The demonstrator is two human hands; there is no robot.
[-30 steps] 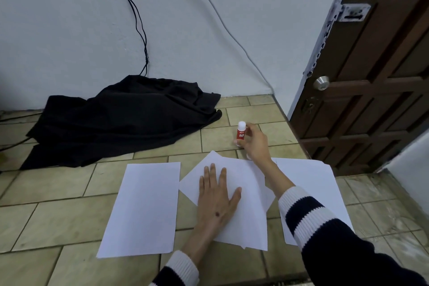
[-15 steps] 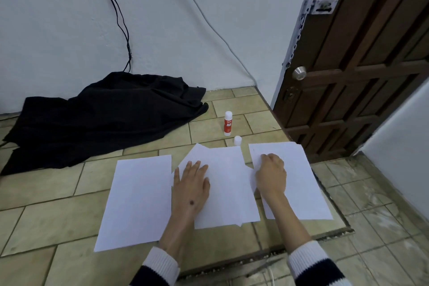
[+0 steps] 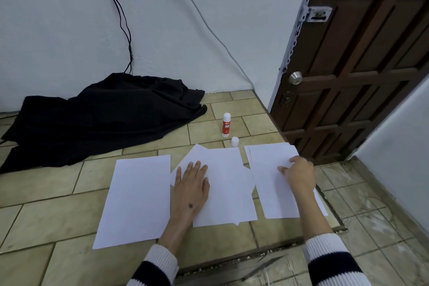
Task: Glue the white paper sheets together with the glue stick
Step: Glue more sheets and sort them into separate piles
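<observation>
Head view: hands (image 3: 191, 187) on paper sheets (image 3: 222, 183)

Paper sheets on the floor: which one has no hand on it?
The leftmost sheet, lying alone. The left hand presses flat on the middle pile, and the right hand touches the right-hand sheet.

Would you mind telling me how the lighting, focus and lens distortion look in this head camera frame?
Head view: soft, even, dim light with a bluish cast; only faint shadows under the left hand and right hand; no glare on the paper sheets; focus is sharp on the glue stick; wide-angle distortion tilts the door.
</observation>
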